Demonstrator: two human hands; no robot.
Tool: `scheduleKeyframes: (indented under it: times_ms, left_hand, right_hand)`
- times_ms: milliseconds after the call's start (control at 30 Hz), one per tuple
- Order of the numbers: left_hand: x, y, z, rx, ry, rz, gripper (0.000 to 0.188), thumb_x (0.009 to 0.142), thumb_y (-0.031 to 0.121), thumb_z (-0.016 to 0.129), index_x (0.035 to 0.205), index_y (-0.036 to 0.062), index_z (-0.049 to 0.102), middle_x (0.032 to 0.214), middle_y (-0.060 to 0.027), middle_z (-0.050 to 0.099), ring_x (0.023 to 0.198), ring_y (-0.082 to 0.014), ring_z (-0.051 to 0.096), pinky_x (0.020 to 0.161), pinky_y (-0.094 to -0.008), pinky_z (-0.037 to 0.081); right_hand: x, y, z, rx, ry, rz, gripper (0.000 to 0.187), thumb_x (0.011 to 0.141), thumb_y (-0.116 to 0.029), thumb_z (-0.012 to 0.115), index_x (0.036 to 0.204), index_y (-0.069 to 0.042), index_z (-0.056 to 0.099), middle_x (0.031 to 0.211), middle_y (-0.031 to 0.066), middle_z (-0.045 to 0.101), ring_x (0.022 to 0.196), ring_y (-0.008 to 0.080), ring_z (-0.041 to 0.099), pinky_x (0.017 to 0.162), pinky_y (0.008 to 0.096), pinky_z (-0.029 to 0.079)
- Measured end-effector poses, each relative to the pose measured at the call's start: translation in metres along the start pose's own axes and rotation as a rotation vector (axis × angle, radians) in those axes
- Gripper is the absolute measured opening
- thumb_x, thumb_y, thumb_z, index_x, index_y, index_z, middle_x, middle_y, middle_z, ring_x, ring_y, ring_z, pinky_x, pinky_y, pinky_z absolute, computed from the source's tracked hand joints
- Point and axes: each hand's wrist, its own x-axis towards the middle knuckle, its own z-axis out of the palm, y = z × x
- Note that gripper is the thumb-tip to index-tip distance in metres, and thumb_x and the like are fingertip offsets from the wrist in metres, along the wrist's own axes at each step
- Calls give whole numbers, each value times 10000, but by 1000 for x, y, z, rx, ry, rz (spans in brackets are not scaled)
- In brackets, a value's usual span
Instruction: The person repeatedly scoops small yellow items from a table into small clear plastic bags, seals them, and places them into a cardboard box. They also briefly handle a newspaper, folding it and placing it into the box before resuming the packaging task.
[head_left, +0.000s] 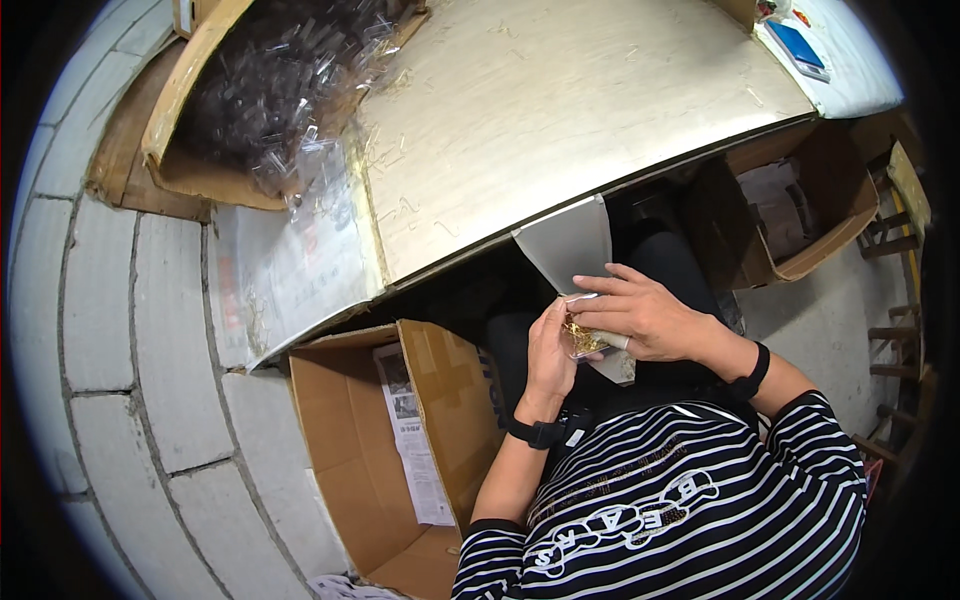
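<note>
Above my lap, my left hand (549, 362) holds a small clear plastic box from its left side, with the thumb up along its edge. Thin gold-coloured metal pieces (581, 338) show inside the box; their exact kind is too small to make out. My right hand (648, 318) comes over the box from the right. Its thumb, wrapped in something whitish, and its fingers close about the box's right and far sides, partly hiding it. A white sheet-like piece (572, 245) slopes from the table edge down to my hands.
Ahead lies a pale tabletop (560, 100) strewn with thin gold pieces. A cardboard carton (165, 130) spills many clear plastic boxes (290, 90) at far left. Open cartons stand at left (345, 440) and right (830, 235). A blue-topped device (797, 48) rests at far right.
</note>
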Motion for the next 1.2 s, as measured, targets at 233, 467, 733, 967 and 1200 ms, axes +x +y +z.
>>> scheduleKeyframes:
  times_ms: [233, 467, 733, 967, 1200]
  left_hand:
    - [-6, 3, -1, -41, 6, 26, 296, 972, 211, 433, 1132, -15, 537, 942, -108, 640, 762, -170, 674, 516, -280, 587]
    - [-9, 3, -4, 37, -84, -13, 283, 968, 202, 440, 1116, -24, 526, 978, -125, 635, 800, -195, 677, 509, -299, 593]
    - [-12, 19, -7, -128, -40, 57, 418, 1017, 321, 322, 1172, -24, 500, 1030, -147, 620, 840, -223, 673, 579, -334, 608]
    - [-11, 19, -7, -113, -44, 126, 368, 1003, 271, 391, 1193, -27, 492, 1054, -152, 613, 857, -223, 675, 587, -330, 619]
    - [-11, 24, -15, -95, 15, 123, 316, 960, 158, 419, 1179, -49, 513, 1072, -151, 618, 834, -220, 678, 558, -326, 616]
  right_hand:
    - [-2, 10, 7, 273, 325, 106, 387, 743, 11, 646, 1127, -5, 604, 1165, 176, 609, 1148, 335, 563, 940, 413, 474]
    - [32, -3, 7, 539, 152, 300, 309, 814, -26, 629, 1120, 8, 615, 999, 172, 671, 915, 316, 658, 808, 369, 523]
    - [34, 0, 3, 433, 244, 252, 235, 791, -9, 659, 1025, -28, 676, 917, 127, 683, 821, 267, 673, 727, 334, 541]
    - [43, -13, -1, 316, 218, 142, 300, 719, 35, 679, 1011, -32, 672, 981, 153, 660, 976, 313, 632, 829, 386, 517]
    - [34, -7, -1, 250, 279, 90, 389, 759, -18, 646, 1145, -53, 614, 1180, 135, 612, 1176, 303, 546, 981, 422, 445]
